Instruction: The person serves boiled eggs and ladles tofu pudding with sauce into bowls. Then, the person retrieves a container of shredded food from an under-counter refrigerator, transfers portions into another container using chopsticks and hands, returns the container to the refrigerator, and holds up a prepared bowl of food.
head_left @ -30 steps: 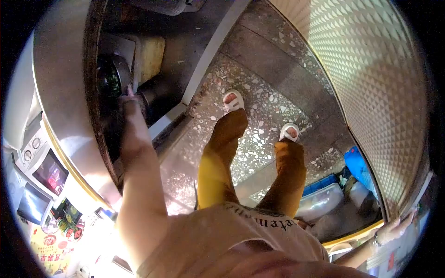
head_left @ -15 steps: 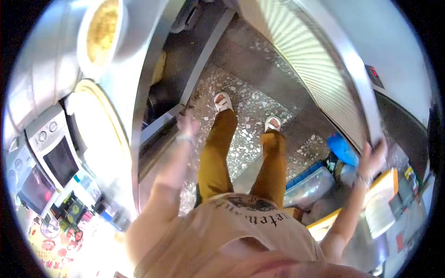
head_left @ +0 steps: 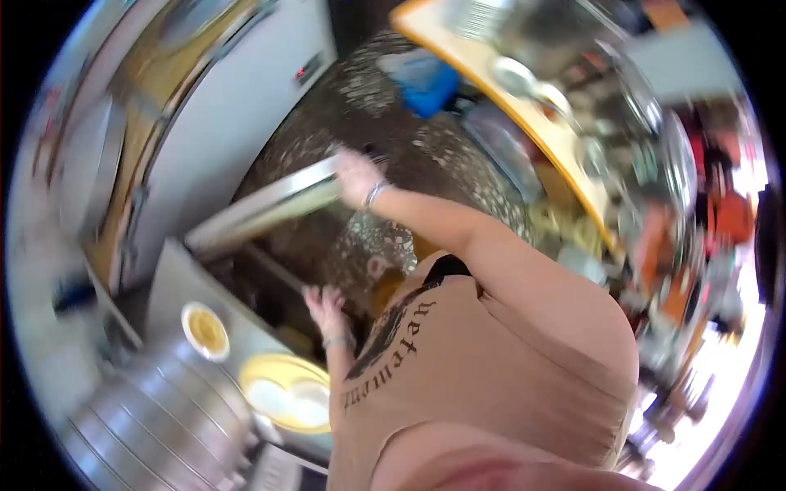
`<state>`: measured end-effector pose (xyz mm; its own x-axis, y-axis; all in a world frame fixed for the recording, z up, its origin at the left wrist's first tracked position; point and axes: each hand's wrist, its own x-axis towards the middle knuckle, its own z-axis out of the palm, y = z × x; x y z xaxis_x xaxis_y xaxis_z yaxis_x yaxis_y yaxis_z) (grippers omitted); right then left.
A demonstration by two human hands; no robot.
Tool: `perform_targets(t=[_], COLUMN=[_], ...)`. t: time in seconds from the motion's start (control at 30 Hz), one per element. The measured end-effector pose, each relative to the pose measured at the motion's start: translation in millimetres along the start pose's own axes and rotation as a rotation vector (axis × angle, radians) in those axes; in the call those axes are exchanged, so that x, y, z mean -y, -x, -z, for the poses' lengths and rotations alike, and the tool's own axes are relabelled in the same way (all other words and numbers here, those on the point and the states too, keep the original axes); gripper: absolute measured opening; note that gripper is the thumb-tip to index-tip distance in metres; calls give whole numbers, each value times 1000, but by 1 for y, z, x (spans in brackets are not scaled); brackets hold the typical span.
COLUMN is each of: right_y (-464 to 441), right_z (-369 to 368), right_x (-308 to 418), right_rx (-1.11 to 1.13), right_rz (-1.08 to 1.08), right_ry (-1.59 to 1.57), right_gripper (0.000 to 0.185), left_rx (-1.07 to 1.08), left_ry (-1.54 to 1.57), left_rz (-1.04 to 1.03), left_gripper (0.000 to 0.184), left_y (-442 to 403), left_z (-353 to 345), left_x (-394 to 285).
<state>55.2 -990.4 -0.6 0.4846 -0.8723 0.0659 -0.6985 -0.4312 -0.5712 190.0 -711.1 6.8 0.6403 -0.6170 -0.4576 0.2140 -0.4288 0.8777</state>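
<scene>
Gripping the far right end of the cabinet door (head_left: 266, 196), the right hand (head_left: 358, 177) wraps its edge; the door stands ajar. Nearer, the left hand (head_left: 326, 308) is loose, fingers parted, beside the dark cabinet opening (head_left: 255, 286). At near left, 1 bowl (head_left: 206, 331) and 1 yellow tray (head_left: 282, 366) bearing 2 white pieces (head_left: 268, 399) sit on the counter (head_left: 192, 274).

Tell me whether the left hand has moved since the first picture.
Yes: the left hand has come out from beneath the counter and now shows beyond its front edge.
</scene>
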Motion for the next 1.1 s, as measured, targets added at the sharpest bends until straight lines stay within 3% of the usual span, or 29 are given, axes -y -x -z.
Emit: perform_targets(t=[0.03, 0.1, 0.17, 0.2, 0.3, 0.33, 0.4, 0.47, 0.5, 0.57, 0.63, 0.7, 0.77, 0.83, 0.87, 0.9, 0.97, 1.03, 1.1], right_y=[19, 61, 56, 50, 31, 24, 29, 29, 32, 42, 63, 71, 85, 99, 100, 101, 89, 70, 69], right_z=[15, 159, 293, 323, 313, 312, 311, 338, 359, 392, 436, 479, 515, 532, 545, 559, 587, 597, 591], right_x=[-3, 21, 18, 24, -19, -38, -94, -152, -174, -226, -268, -313, -349, -405, -417, -424, -431, -431, -468], right_rx=[153, 133, 647, 742, 877, 891, 967, 976, 908, 853, 744, 721, 717, 696, 676, 598, 502, 464, 468], right_rz=[149, 393, 393, 366, 226, 256, 501, 339, -27, -143, -243, -259, -483, -597, -607, -724, -844, -941, -950], right_ry=[65, 32, 39, 60, 176, 268, 491, 475, 316, 247, 241, 217, 254, 214, 215, 159, 100, 75, 31], right_gripper=[42, 57, 57, 53, 37, 34, 33, 35, 36, 37, 35, 35, 37, 40, 40, 41, 43, 45, 45], left_rx=[-50, -143, -190, -213, -344, -326, -478, -477, -433, -263, -99, 21, 192, 355, 413, 424, 337, 330, 152], left_ry=[71, 129, 200, 174, -133, -264, -259, -257, -254, -142, -328, -263, -445, -350, -499, -497, -145, -59, 78], left_rz=[65, 220, 276, 325, 338, 186, 200, 162, 139, 130, 187, -13, -203, -397, -492, -504, -601, -819, -982], left_gripper=[65, 65, 73, 73, 68, 64, 60, 54, 49, 39, 51, 61, 78, 79, 78, 78, 79, 73, 72], left_y=[62, 156, 226, 249, 261, 230, 227, 204, 179, 127, 79, 35, 40, 57, 71, 59, 22, -1, 15], left_z=[-24, -64, -108, -106, -92, -54, -51, -87, -111, -180, -266, -363, -454, -523, -545, -566, -600, -609, -630], left_x=[-22, -85, -113, -127, -130, -52, -37, -65, -82, -101, -105, -92, -151, -215, -270, -287, -320, -408, -524])
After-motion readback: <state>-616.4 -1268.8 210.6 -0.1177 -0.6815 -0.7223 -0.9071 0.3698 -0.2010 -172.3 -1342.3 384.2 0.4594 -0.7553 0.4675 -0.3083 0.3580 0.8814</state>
